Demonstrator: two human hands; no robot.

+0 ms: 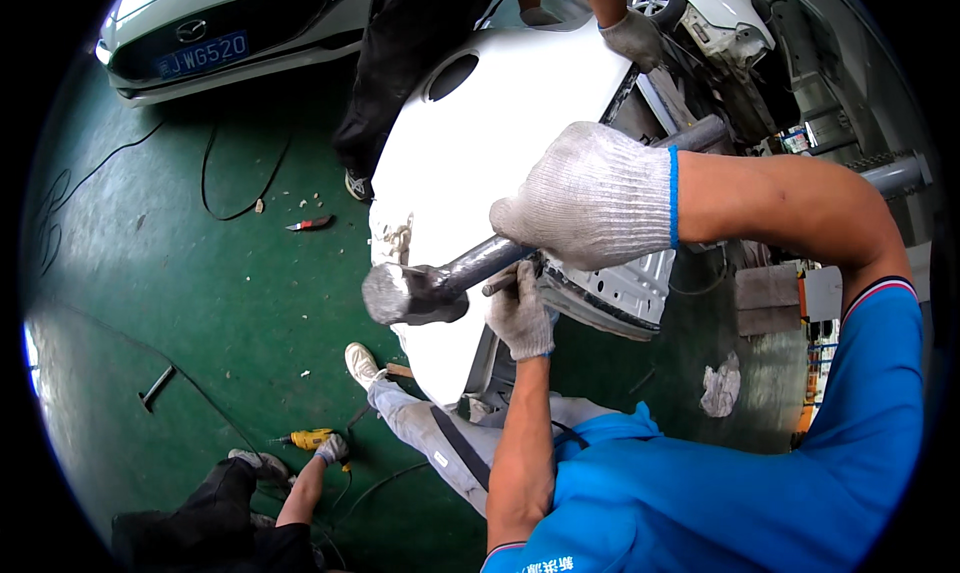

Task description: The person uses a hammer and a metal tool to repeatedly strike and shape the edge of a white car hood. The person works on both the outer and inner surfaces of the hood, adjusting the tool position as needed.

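My gloved right hand [600, 198] is closed around the handle of a sledgehammer with a worn steel head [400, 293]. The handle's far end sticks out behind my wrist. Below the hammer, my gloved left hand [520, 318] grips a short metal rod [498, 285], perhaps a punch or chisel; its working end is hard to make out. Both hands are over a white car body panel [500, 123] with an oval opening and a folded, perforated metal edge [625, 298]. The hammer head hangs above the panel's left side, near a crumpled patch.
Another person's gloved hand [632, 41] holds the panel's far edge. At lower left, a co-worker grips a yellow power drill [308, 439]. A red-handled knife [311, 223], a T-shaped tool [155, 388] and cables lie on the green floor. A light car [240, 33] stands far left.
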